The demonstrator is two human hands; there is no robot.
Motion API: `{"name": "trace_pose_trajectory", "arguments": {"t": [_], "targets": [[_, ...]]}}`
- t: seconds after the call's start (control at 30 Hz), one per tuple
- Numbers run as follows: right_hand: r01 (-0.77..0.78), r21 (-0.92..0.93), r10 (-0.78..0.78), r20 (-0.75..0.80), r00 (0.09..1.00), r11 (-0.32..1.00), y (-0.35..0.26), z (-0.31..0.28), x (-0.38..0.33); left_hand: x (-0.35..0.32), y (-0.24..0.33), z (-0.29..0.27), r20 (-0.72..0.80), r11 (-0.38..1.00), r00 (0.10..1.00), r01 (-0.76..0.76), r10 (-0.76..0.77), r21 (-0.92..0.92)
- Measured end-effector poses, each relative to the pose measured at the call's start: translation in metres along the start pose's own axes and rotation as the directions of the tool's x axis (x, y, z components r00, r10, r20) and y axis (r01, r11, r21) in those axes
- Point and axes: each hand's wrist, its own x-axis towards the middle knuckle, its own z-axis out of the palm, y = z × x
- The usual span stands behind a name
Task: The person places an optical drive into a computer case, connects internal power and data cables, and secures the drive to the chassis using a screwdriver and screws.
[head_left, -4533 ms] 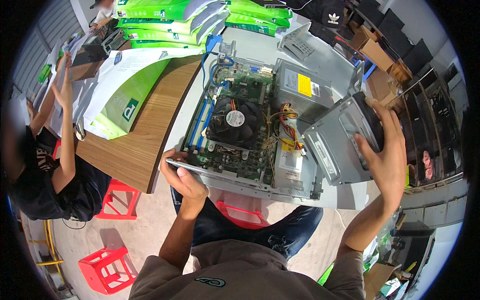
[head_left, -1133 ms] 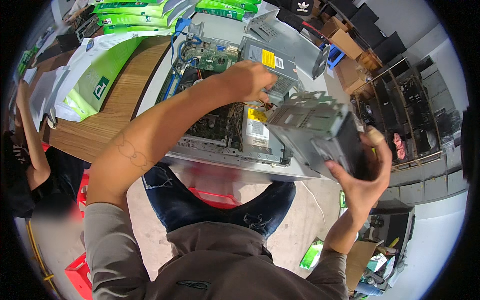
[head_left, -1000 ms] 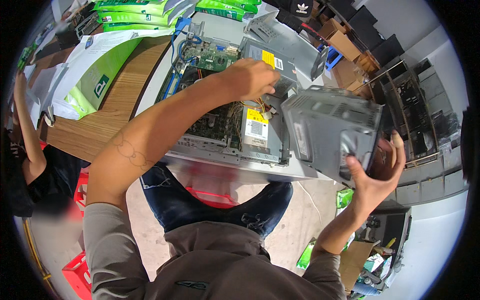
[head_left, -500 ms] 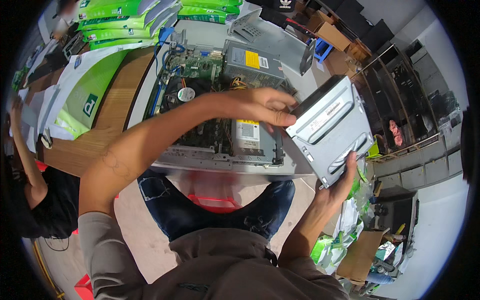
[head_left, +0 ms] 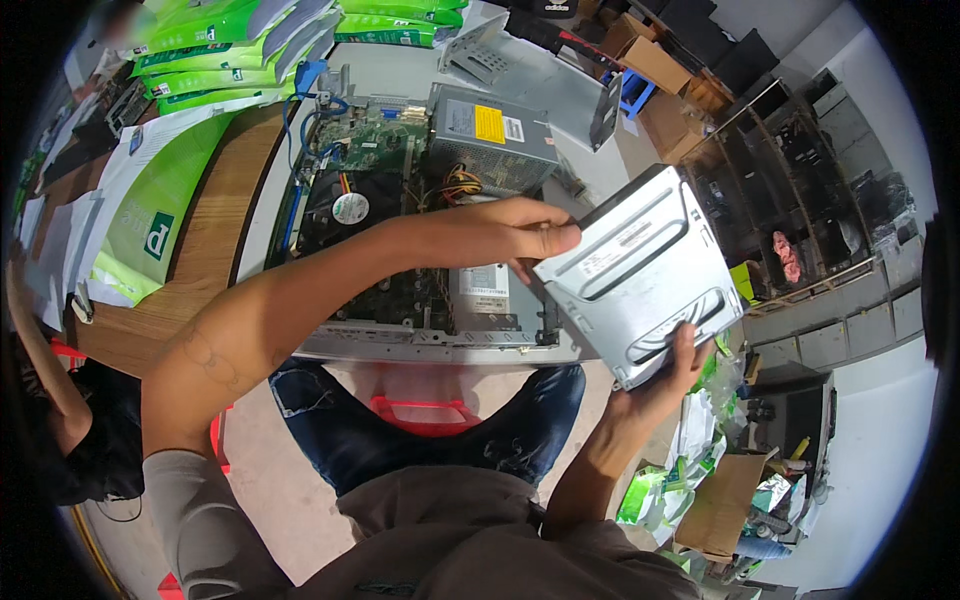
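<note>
Between my hands, above the right front of the opened desktop computer case, is a silver metal drive bracket with raised ribs and a white label. My left hand pinches its left edge, thumb on top. My right hand grips the lower right corner, thumb over the ribbed face and fingers behind it. Inside the case are a power supply with a yellow label, a fan, a green circuit board and a silver drive, partly hidden by my left forearm.
Green and white packages are stacked at the back left, beside the wooden tabletop. A loose metal cover lies behind the case. At right are a metal rack and a cardboard box. Another person's arm shows at far left.
The bracket has tilted so its broad ribbed face shows more fully, and it sits slightly lower and left in view. Both hands keep hold of it.
</note>
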Motion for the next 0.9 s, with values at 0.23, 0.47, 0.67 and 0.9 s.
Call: {"name": "trace_pose_trajectory", "arguments": {"t": [0.23, 0.47, 0.67, 0.9], "targets": [[0.662, -0.113, -0.631, 0.221, 0.744, 0.741, 0.0, 0.0, -0.003, 0.006, -0.005, 0.0, 0.003, 0.841, 0.998, 0.05, -0.058, -0.539], [0.356, 0.381, -0.521, 0.632, 0.573, 0.854, -0.011, 0.0, 0.007, -0.011, 0.003, -0.013, 0.001, 0.865, 0.974, 0.203, -0.228, -0.458], [0.817, 0.321, -0.562, 0.827, 0.004, 0.478, -0.033, 0.017, 0.016, -0.002, 0.004, -0.018, 0.08, 0.886, 0.918, 0.397, -0.389, -0.239], [0.922, 0.23, -0.336, 0.934, -0.12, 0.312, -0.073, 0.041, 0.012, -0.003, 0.012, -0.003, -0.323, 0.901, 0.847, 0.432, -0.421, -0.042]]}}
